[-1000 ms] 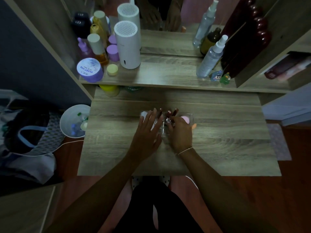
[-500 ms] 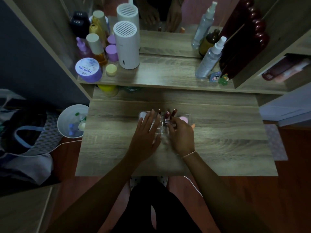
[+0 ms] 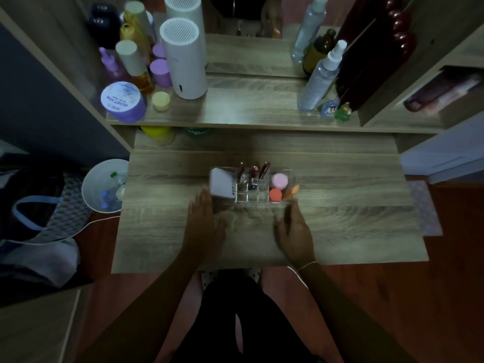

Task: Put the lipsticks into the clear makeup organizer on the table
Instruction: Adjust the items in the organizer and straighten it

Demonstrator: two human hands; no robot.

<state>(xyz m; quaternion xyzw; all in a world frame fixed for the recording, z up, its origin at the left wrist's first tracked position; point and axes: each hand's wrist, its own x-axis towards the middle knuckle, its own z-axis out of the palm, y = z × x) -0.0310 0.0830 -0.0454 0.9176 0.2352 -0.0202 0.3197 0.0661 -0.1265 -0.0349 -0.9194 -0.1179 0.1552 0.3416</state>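
Observation:
The clear makeup organizer (image 3: 262,199) stands in the middle of the wooden table (image 3: 340,218). Three dark red lipsticks (image 3: 254,172) stand upright in its back slots. A white tube (image 3: 222,185) fills its left section; a pink jar (image 3: 279,180), an orange jar (image 3: 275,194) and an orange stick occupy its right section. My left hand (image 3: 204,224) lies flat on the table just in front of the organizer's left corner, fingers apart and empty. My right hand (image 3: 294,231) rests flat near the organizer's front right corner, also empty.
The shelf behind carries a white cylinder (image 3: 183,58), a purple jar (image 3: 123,102), several bottles and two spray bottles (image 3: 320,77). A white bin (image 3: 106,186) stands left of the table beside a bag. A mirror rises at the back.
Both hands have drawn back from the organizer toward me and spread apart, uncovering it. The lipsticks now stand free in their slots.

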